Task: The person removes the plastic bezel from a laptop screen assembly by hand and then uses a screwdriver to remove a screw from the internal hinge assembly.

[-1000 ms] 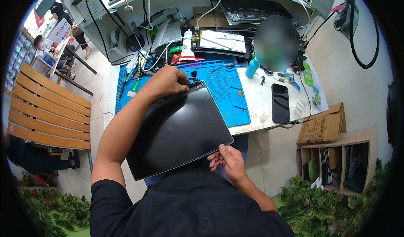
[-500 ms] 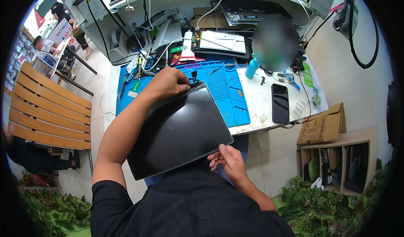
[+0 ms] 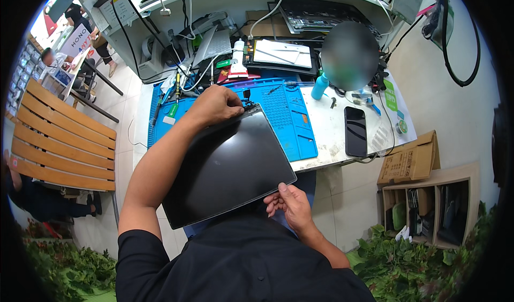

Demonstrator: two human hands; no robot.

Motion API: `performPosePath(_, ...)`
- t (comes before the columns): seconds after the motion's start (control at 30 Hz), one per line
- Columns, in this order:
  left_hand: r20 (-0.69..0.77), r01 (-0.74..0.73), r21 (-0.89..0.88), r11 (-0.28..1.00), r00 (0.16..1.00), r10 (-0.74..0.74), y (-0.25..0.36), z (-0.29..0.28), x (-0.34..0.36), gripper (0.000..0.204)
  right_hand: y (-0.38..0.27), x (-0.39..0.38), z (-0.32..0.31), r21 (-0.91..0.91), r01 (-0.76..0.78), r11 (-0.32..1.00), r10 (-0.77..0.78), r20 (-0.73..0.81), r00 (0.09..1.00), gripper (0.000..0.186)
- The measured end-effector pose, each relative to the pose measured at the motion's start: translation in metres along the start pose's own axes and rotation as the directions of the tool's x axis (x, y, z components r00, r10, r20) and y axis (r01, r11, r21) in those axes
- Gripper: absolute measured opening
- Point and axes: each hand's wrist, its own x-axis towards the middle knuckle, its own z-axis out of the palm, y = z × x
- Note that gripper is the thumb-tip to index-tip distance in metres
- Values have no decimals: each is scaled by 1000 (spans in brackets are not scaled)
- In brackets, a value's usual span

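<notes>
A dark laptop screen panel (image 3: 230, 168) lies tilted in front of me, partly over the bench edge and above my lap. At its far edge, beside a small black hinge (image 3: 248, 101), my left hand (image 3: 218, 106) is closed on the panel, fingertips bent over the rim. My right hand (image 3: 292, 205) pinches the near right corner between thumb and curled fingers. Beneath the far side of the panel lies a blue repair mat (image 3: 292, 136) with moulded compartments.
A black phone (image 3: 356, 131) and a light-blue bottle (image 3: 320, 86) stand right of the mat on the white bench. Tools, cables and laptop parts crowd the back. A slatted wooden bench (image 3: 64, 141) is at left, a cardboard box (image 3: 409, 160) on a shelf unit at right.
Both hands and the screen panel hold almost the same place. At the far left, a person's arm has come further into view beside the wooden bench.
</notes>
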Motion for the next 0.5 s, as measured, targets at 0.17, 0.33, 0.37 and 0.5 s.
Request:
performPosePath(0.17,60,-9,84,996,998,4,-1,-10,5,24,3,1,-1,64,-9,998,7,25,1000,45)
performPosePath(0.33,137,-12,168,986,991,-11,-15,-22,-5,27,7,6,14,9,-110,994,106,189,976,39)
performPosePath(0.37,135,14,162,987,990,-36,-15,-22,-11,28,9,8,19,-22,-132,991,133,227,965,39)
performPosePath(0.5,48,-31,180,983,999,22,-20,-8,-23,21,11,16,37,-24,-178,984,175,351,920,43)
